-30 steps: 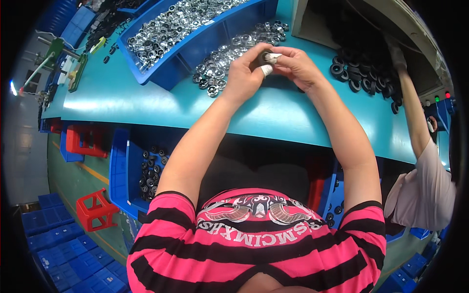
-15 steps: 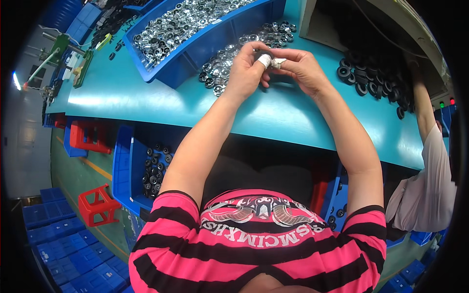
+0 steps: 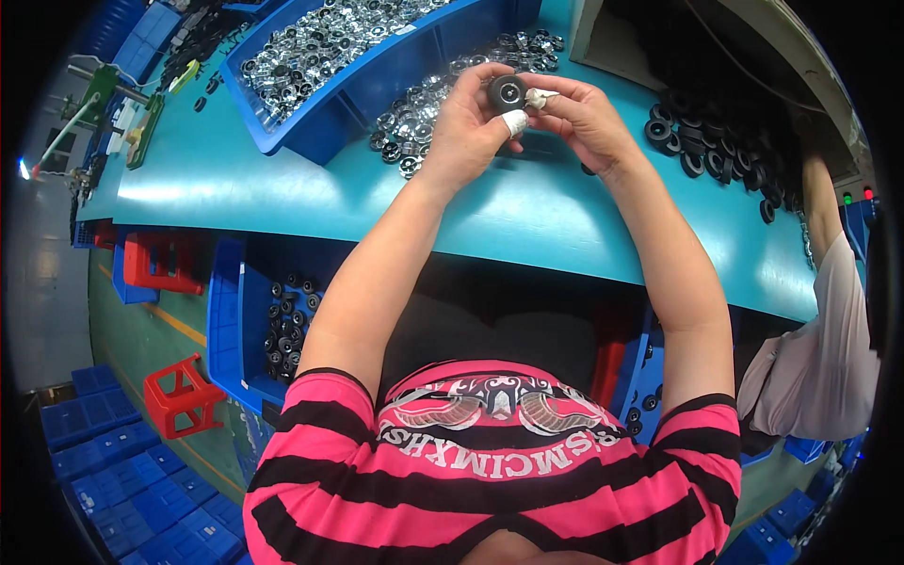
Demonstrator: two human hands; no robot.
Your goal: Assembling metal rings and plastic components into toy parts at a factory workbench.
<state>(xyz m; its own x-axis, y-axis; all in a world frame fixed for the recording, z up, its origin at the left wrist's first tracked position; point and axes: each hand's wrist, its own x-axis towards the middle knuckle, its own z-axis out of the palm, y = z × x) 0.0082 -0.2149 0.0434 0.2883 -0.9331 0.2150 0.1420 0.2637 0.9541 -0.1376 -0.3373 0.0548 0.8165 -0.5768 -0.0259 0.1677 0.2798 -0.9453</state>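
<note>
A small wheel with a black tyre and a shiny hub (image 3: 508,92) is held up over the teal table. My left hand (image 3: 460,132) grips it from the left, its white-taped thumb below the wheel. From the right, my right hand (image 3: 591,122) pinches at the wheel's edge, with white tape round a finger and its fingertips partly hidden. Just behind my hands lies a heap of clear and chrome wheel hubs (image 3: 410,118). To the right is a pile of black rubber tyres (image 3: 706,151).
A long blue bin (image 3: 330,118) full of hubs stands at the back left. Under the teal table (image 3: 330,202) sits a blue crate (image 3: 224,320) with finished-looking wheels. Another person's arm (image 3: 819,202) reaches in at right. A green hand press (image 3: 99,104) stands far left, and a red stool (image 3: 184,395) below.
The wheel has turned so its round face shows between my hands. My left thumb has shifted down below it, and my right fingers remain at its right edge.
</note>
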